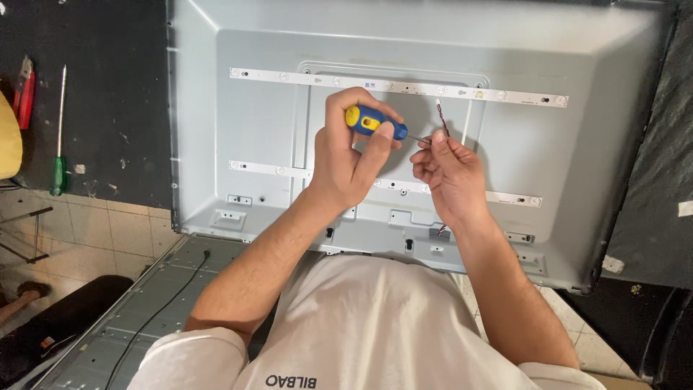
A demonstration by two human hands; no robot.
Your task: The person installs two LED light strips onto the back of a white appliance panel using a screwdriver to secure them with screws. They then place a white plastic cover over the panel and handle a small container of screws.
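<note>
Shirt: white fabric (361, 325) is seen nearest the camera, at the bottom centre of the frame.
Left hand: the left hand (346, 155) is closed around the blue and yellow handle of a screwdriver (369, 121), held at the centre of the frame above the panel.
Screwdriver: its thin shaft is pointed to the right, towards the fingertips of the other hand.
Right hand: the right hand (451, 173) is pinched shut on something very small at the shaft's tip; what is pinched cannot be told.
Wire: a thin red and dark wire (442, 115) is seen just above the right hand.
Panel: a large grey metal back panel (577, 166) is laid flat under both hands, filling the upper and middle frame.
Light strips: an upper white strip (289, 76) is run across the panel, and a lower strip (267, 169) is partly hidden by the hands.
Left edge: a green-handled screwdriver (58, 170) and a red-handled tool (25, 94) are laid on a dark mat (108, 108), well apart from the hands.
Lower left: a second grey panel (137, 303) with a black cable (166, 300) is seen beside the left forearm.
</note>
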